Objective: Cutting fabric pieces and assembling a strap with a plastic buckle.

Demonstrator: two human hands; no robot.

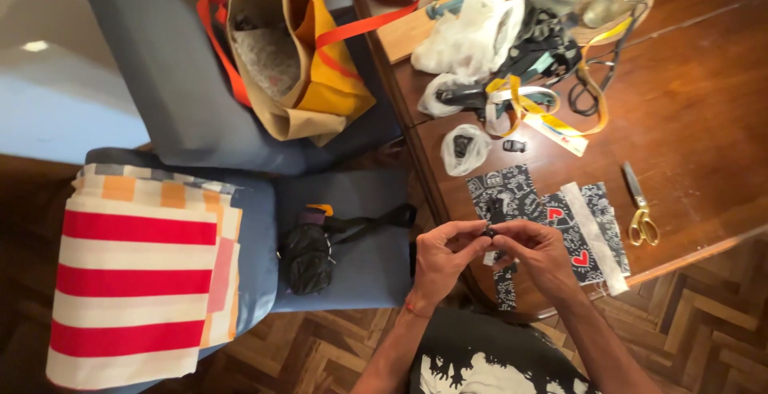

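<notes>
- I see both hands meeting at the table [704,122] edge, over the black-and-white printed fabric pieces [552,218].
- Left hand [442,256]: fingertips pinched on a small black piece [490,232], likely a buckle or clip; too small to tell.
- Right hand [538,252]: fingers pinched on the same piece, with a printed strap [505,286] hanging below it.
- Judgement: a fitting step, strap to hardware.
- Next move calls for fine two-handed alignment; gold-handled scissors [640,216] lie well apart to the right.
</notes>
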